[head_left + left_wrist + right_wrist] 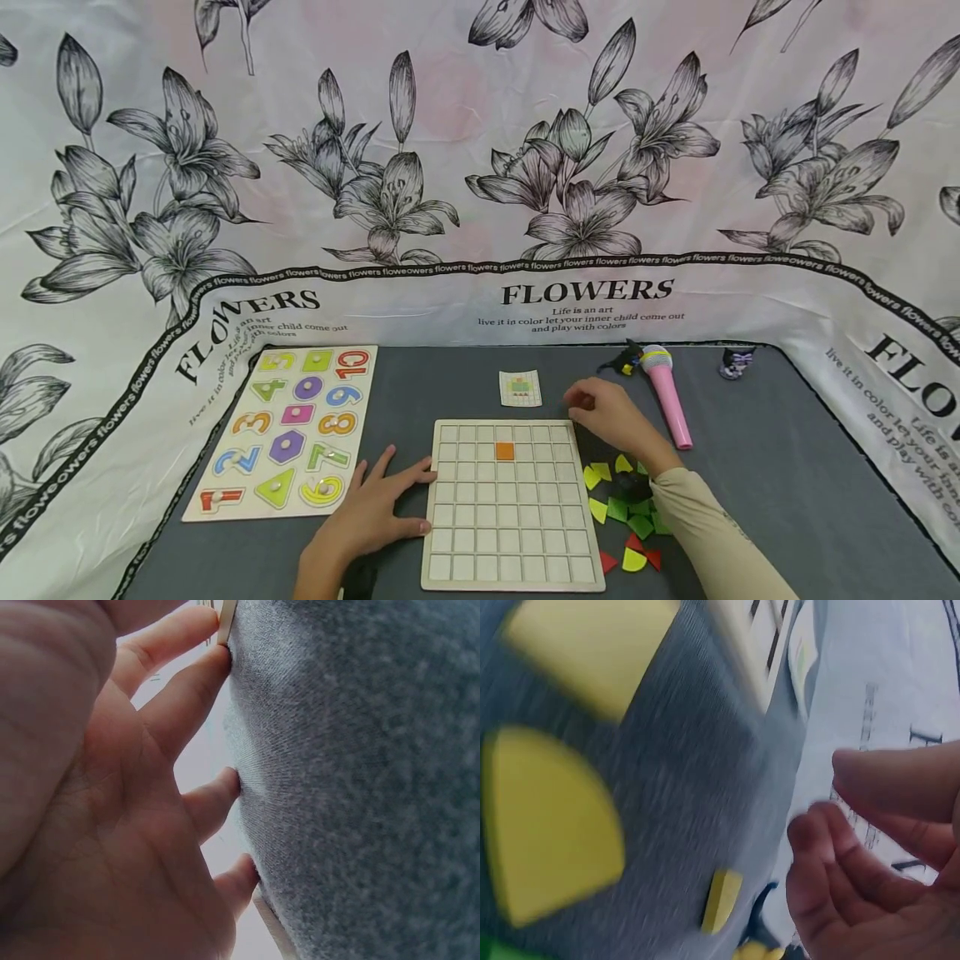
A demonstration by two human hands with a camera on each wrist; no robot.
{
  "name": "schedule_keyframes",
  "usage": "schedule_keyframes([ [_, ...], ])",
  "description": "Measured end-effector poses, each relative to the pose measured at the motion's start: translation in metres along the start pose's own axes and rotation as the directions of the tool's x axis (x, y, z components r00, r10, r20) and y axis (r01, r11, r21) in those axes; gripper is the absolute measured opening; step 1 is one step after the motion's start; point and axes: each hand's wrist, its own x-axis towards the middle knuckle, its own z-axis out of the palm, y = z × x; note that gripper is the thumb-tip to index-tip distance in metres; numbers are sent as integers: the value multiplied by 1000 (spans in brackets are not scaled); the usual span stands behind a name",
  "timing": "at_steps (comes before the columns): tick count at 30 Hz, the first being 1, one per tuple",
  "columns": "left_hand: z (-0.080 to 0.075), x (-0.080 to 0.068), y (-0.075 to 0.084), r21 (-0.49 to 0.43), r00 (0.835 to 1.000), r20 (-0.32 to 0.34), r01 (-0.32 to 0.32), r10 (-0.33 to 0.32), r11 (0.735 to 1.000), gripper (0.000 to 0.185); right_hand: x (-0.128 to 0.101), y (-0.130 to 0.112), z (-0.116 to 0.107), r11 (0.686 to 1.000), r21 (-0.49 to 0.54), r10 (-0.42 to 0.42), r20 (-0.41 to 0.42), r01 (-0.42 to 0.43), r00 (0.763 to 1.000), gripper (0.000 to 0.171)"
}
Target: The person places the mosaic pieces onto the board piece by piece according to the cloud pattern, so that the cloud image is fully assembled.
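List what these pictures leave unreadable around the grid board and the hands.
- Pattern card: head view, design too small to read.
- Right hand: head view shows only its back; right wrist view is blurred, so whether it holds a piece is unclear.
- Coloured pieces: partly hidden by the right sleeve.
- Grid board: left wrist view shows only an edge past the left hand.

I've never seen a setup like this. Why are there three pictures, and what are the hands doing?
No machine here: a person wears three cameras. The wide picture comes from the head, the close ones from each wrist. The left hand rests flat on the grey table, fingertips touching the edge of the wooden grid board, which holds one orange tile. The right hand hovers by the board's far corner, fingers loosely curled, holding nothing. Beside it lie loose coloured pieces, a pink toy microphone and a small pattern card. A number puzzle sits at the left.
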Motion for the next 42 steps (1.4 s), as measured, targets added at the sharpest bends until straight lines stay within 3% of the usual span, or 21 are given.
schedule_keyframes([
  [6,1,0,-2,-6,1000,7,-1,1,1000,83,-8,21,-15,993,-103,48,-94,-58,994,20],
  [14,2,1,-2,-38,1000,22,-5,6,999,82,-12,36,-22,976,-206,57,-68,-70,996,24],
  [25,1,2,0,-40,1000,16,-9,10,999,84,-13,42,-24,974,-206,85,-56,-95,995,19],
  [33,-2,2,1,-40,1000,14,-14,15,999,83,-14,48,-25,990,-83,107,-98,-115,989,14],
  [42,0,2,-1,-37,1000,13,-2,2,999,81,-13,37,-16,986,130,112,-19,-108,994,13],
])
